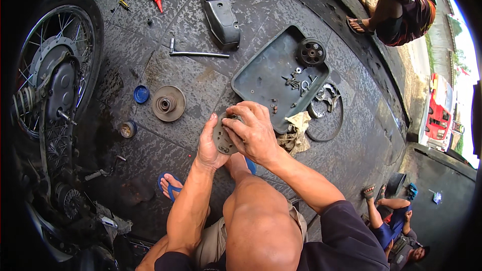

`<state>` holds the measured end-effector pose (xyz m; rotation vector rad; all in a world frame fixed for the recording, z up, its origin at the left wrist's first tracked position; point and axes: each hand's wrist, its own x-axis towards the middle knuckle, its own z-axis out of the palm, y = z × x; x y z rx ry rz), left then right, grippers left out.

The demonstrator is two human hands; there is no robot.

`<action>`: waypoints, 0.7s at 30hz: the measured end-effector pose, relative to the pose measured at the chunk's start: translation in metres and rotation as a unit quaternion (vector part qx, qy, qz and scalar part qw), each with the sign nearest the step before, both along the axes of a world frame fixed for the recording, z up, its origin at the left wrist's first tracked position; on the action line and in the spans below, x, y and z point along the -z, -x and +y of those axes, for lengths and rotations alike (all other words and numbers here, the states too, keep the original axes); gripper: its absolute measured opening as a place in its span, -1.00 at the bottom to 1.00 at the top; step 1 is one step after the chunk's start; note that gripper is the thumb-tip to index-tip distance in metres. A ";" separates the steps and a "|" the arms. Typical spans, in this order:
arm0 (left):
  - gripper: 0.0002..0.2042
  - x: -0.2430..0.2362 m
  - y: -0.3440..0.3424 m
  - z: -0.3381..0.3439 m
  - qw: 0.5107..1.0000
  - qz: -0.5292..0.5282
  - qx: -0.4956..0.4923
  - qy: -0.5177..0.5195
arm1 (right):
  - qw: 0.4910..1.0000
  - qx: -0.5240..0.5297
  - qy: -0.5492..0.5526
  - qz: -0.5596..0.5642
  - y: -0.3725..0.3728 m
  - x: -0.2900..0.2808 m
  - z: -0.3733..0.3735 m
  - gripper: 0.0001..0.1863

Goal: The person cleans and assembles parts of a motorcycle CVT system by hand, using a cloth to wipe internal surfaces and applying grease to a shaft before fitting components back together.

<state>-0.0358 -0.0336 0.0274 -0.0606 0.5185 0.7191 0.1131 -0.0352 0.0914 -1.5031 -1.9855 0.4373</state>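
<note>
Above my knee, my left hand (208, 146) is wrapped round the edge of a round grey metal plate (224, 144) with several holes in its face. My right hand (255, 131) comes over it from the right, its fingers bent and pressed together on the plate's upper part; whether a small piece sits under those fingertips is hidden. On the floor beyond my left hand lies a pulley half (175, 112) with a raised hub. Close to it are a blue lid (141, 94) and a small open jar of yellowish grease (128, 129).
A dark tray (248, 73) holds a clutch drum (311, 52) and several bolts; a ring-shaped clutch part (326, 99), drive belt (342, 124) and rag (297, 133) lie beside it. Farther off are a socket wrench (199, 54) and black cover (221, 12). A motorbike wheel (57, 65) stands left; two people sit right.
</note>
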 end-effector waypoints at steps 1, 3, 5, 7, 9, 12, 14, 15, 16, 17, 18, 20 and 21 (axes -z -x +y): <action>-0.44 0.000 0.000 0.000 1.000 -0.001 0.011 0.002 | 1.000 -0.006 0.020 -0.011 -0.002 0.000 -0.001 -0.70; -0.42 0.006 0.006 -0.001 1.000 -0.001 0.019 0.006 | 0.998 -0.019 0.055 0.010 -0.001 0.002 -0.005 -0.71; -0.40 0.008 0.010 0.000 1.000 -0.009 0.003 0.022 | 0.997 0.004 0.071 0.037 -0.004 0.002 -0.008 -0.73; -0.34 0.012 0.020 0.000 0.998 -0.042 -0.017 0.052 | 0.988 0.064 0.097 0.100 -0.013 0.009 -0.014 -0.74; -0.30 0.019 0.022 0.004 0.997 -0.067 -0.017 0.045 | 0.944 0.182 0.207 0.182 -0.023 0.016 -0.023 -0.75; -0.26 0.019 0.019 0.008 0.996 -0.080 -0.013 0.033 | 0.860 0.252 0.322 0.306 -0.034 0.028 -0.038 -0.77; -0.26 0.016 0.023 0.010 0.995 -0.094 -0.013 0.031 | 0.890 0.233 0.272 0.282 -0.024 0.026 -0.037 -0.78; -0.26 0.013 0.024 0.011 0.995 -0.092 -0.017 0.032 | 0.890 0.230 0.275 0.283 -0.020 0.021 -0.035 -0.78; -0.26 0.010 0.025 0.011 0.995 -0.094 -0.020 0.031 | 0.908 0.202 0.261 0.257 -0.016 0.015 -0.031 -0.78; -0.26 0.007 0.024 0.012 0.995 -0.097 -0.022 0.028 | 0.926 0.174 0.245 0.229 -0.013 0.009 -0.026 -0.76; -0.26 0.004 0.023 0.013 0.995 -0.097 -0.022 0.028 | 0.926 0.174 0.245 0.230 -0.011 0.006 -0.022 -0.76; -0.32 -0.001 0.021 0.014 0.997 -0.064 -0.021 0.029 | 0.973 0.085 0.146 0.155 -0.009 0.002 -0.014 -0.72; -0.32 0.000 0.020 0.013 0.997 -0.062 -0.021 0.029 | 0.979 0.065 0.137 0.138 -0.006 -0.003 -0.008 -0.66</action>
